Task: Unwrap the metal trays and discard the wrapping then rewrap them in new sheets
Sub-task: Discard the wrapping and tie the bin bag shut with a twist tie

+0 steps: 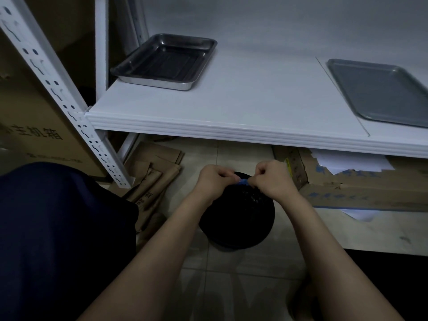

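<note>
Two bare metal trays lie on the white shelf [254, 107]: a deep shiny tray [165, 61] at the back left and a flat grey tray [379, 91] at the right edge. Below the shelf, over a round black bin [238, 218] on the tiled floor, my left hand [214, 181] and my right hand [273, 179] have curled fingers. Together they pinch a small blue scrap of wrapping [243, 181] between them, just above the bin's mouth.
A white perforated shelf post [60, 89] slants down at the left, with a large cardboard box [30, 126] behind it. Flattened brown paper bags [152, 172] lie on the floor. A cardboard box with white sheets [352, 174] sits under the shelf at right. My dark-clad knee [58, 228] fills the lower left.
</note>
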